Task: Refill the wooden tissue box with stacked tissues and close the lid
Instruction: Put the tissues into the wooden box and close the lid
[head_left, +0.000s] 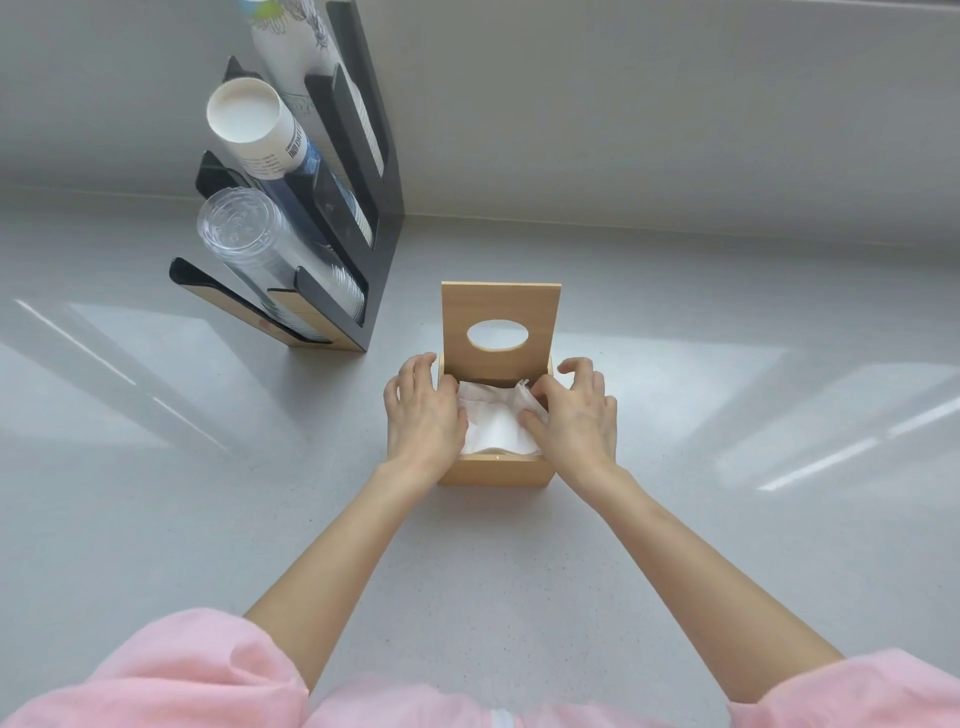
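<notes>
A wooden tissue box (496, 472) is sitting on a pale grey counter (675, 545), directly ahead of the person and near the middle of the view. Its lid (501, 312) is standing upright at the back edge of the box, and the oval opening in that lid is facing the camera. Inside the open box, white tissues (498, 428) are lying in a rumpled layer that is reaching up to about the rim. The left hand (423, 415) is resting over the left wall of the box, with its fingers loosely bent along the outside and its thumb side lying against the tissues. The right hand (576, 415) is mirroring it over the right wall, and its thumb and forefinger are pressing down on the tissue edge at that side; whether they are actually pinching the paper cannot be told. The 2 hands are apart, with the tissues showing between them. Both forearms are bare, and pink sleeves (208, 675) are filling the bottom of the view. To the left and further back, against the wall, a black cup dispenser (374, 208) is holding 1 stack of white paper cups (249, 117) above 1 stack of clear plastic cups (244, 228), both tilted with their mouths toward the camera.
</notes>
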